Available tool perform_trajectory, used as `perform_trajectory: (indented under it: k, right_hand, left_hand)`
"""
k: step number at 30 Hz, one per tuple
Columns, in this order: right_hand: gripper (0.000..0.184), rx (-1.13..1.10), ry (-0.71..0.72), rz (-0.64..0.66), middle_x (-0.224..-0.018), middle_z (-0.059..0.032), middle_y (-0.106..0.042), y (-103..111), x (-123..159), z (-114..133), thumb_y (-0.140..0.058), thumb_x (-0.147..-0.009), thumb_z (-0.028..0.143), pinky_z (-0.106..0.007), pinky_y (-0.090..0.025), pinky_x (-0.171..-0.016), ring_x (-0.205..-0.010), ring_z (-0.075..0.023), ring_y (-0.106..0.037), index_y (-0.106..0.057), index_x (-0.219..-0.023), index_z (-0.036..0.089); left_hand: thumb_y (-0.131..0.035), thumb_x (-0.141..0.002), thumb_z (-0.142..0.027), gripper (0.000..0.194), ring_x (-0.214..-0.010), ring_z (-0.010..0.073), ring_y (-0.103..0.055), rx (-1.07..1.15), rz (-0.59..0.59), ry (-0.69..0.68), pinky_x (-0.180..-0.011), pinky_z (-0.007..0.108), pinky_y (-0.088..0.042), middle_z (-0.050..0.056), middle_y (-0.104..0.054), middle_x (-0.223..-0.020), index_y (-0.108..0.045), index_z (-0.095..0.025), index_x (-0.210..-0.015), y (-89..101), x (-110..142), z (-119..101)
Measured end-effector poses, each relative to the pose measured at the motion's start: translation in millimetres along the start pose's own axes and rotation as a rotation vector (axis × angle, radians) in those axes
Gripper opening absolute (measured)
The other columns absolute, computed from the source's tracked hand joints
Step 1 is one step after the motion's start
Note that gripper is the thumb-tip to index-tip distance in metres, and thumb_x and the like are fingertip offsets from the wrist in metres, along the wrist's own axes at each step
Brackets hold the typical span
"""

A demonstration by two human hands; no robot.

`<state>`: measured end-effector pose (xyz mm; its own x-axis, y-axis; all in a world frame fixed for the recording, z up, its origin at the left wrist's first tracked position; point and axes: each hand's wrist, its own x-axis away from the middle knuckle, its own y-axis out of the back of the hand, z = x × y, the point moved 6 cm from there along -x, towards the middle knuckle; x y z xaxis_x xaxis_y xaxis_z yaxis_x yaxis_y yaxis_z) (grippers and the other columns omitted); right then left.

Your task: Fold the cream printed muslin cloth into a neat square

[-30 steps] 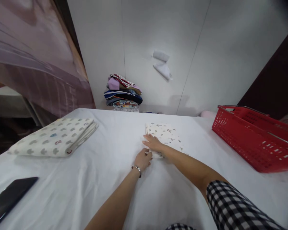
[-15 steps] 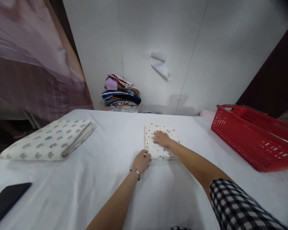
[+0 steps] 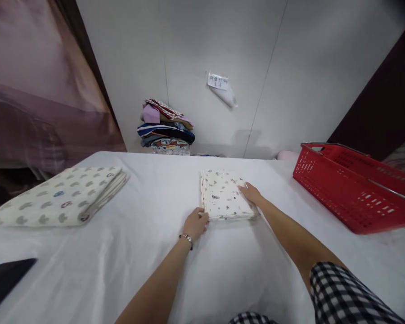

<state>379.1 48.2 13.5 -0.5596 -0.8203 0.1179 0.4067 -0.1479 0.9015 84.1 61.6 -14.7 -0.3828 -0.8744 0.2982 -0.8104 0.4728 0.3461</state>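
A folded cream cloth (image 3: 224, 195) with small printed motifs lies flat on the white-covered table (image 3: 155, 193) in front of me. My left hand (image 3: 195, 223), with a bracelet at its wrist, has its fingers closed at the near left corner of the cloth. On the opposite side, my right hand (image 3: 251, 193) rests over the right edge, its fingers stretched out on the top layer. The underside of the right hand is hidden.
A larger folded cloth (image 3: 59, 193) with grey mushroom-like prints lies at left. A dark flat object (image 3: 6, 281) is at the near left. To the right stands a red perforated basket (image 3: 344, 189). Beyond the far edge is a stack of folded fabrics (image 3: 167, 128).
My right hand has slid from the middle of the folded cloth to its right edge, uncovering the print. My left hand stays at the near left corner. The view has shifted slightly.
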Motion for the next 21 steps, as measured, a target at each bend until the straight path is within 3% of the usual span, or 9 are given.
perform_trajectory:
  k: [4,12,17,21]
  right_hand:
    - [0.078,-0.184,-0.076,0.078,-0.14,-0.0152,-0.035,-2,20,-7,-0.04,-0.079,0.058,-0.037,-0.036,-0.096,-0.125,-0.0276,-0.039,-0.026,-0.14,0.011]
    - [0.077,-0.373,-0.021,0.139,-0.134,-0.0103,-0.045,-14,71,-18,-0.045,-0.078,0.059,-0.033,-0.046,-0.083,-0.111,-0.0253,-0.053,-0.025,-0.141,0.019]
    - [0.08,-0.071,0.006,0.149,-0.117,-0.0149,-0.058,0,77,-18,-0.046,-0.078,0.058,-0.039,-0.045,-0.079,-0.097,-0.0299,-0.059,-0.019,-0.143,0.018]
    - [0.064,0.142,0.271,-0.007,-0.128,-0.0129,-0.05,18,65,25,-0.04,-0.084,0.05,-0.039,-0.036,-0.094,-0.116,-0.0285,-0.046,-0.028,-0.139,0.019]
  left_hand:
    - [-0.048,-0.078,-0.029,0.03,-0.042,0.0088,-0.054,0.035,-0.009,0.039,-0.04,0.018,-0.041,0.006,-0.066,-0.074,-0.049,-0.016,-0.105,7.9,-3,2]
    - [-0.051,-0.074,-0.028,0.038,-0.047,0.0118,-0.057,0.021,-0.01,0.121,-0.045,0.02,-0.044,0.003,-0.065,-0.063,-0.047,-0.015,-0.11,35.1,-5,2]
    - [-0.051,-0.073,-0.025,0.033,-0.048,0.0123,-0.057,-0.043,0.017,0.129,-0.046,0.021,-0.044,0.002,-0.062,-0.059,-0.051,-0.015,-0.104,35.9,-4,2]
    - [-0.051,-0.073,-0.026,0.031,-0.048,0.012,-0.056,-0.057,0.026,0.134,-0.046,0.021,-0.044,0.002,-0.062,-0.06,-0.052,-0.015,-0.101,33.7,-3,1]
